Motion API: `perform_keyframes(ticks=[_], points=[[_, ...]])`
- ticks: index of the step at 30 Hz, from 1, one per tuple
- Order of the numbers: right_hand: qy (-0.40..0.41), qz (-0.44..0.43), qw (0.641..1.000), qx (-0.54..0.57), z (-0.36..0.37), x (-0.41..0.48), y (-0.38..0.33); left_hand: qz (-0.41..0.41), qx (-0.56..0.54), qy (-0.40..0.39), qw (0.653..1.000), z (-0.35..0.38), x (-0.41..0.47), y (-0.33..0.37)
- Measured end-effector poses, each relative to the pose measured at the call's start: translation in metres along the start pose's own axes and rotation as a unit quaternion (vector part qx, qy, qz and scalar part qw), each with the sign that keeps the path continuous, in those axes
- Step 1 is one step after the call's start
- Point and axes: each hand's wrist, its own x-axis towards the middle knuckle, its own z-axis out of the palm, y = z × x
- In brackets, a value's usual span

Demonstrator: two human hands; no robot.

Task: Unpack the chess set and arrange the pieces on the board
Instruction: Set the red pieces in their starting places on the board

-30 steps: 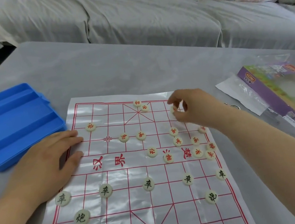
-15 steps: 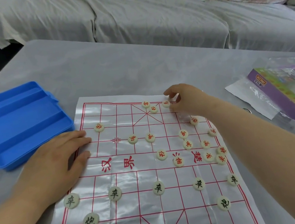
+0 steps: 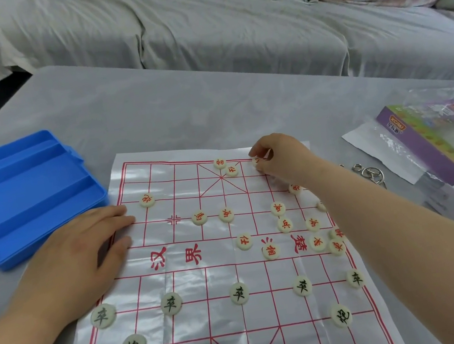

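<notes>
A white plastic chess board sheet (image 3: 186,324) with red grid lines lies on the grey table. Several round cream pieces sit on it: black-lettered ones in the near rows, such as one (image 3: 239,292), and red-lettered ones scattered across the far half, such as one (image 3: 147,200). My right hand (image 3: 280,156) reaches to the far row and pinches a red-lettered piece (image 3: 256,161) that rests on the sheet, right of two pieces at the far palace (image 3: 219,163). My left hand (image 3: 82,252) lies flat, fingers apart, on the sheet's left edge.
An open blue plastic case (image 3: 20,196) sits left of the sheet, touching my left hand's side. At the right lie a purple box in a clear bag (image 3: 440,152), a white paper (image 3: 383,153) and a metal key ring (image 3: 368,174). A grey covered sofa (image 3: 223,20) stands behind.
My right hand carried a red-lettered piece from the right middle of the board up to the far row and holds it there. My left hand has stayed put.
</notes>
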Motion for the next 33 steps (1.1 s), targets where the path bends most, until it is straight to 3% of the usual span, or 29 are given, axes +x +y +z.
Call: perform_keyframes(ticks=[29, 33], points=[[0.011, -0.004, 0.999, 0.046, -0.003, -0.004, 0.014, 0.001, 0.004, 0.006, 1.0, 0.003, 0.0, -0.003], [0.074, 0.029, 0.991, 0.103, -0.019, -0.01, 0.035, 0.005, -0.001, 0.012, 1.0, 0.008, 0.002, -0.011]])
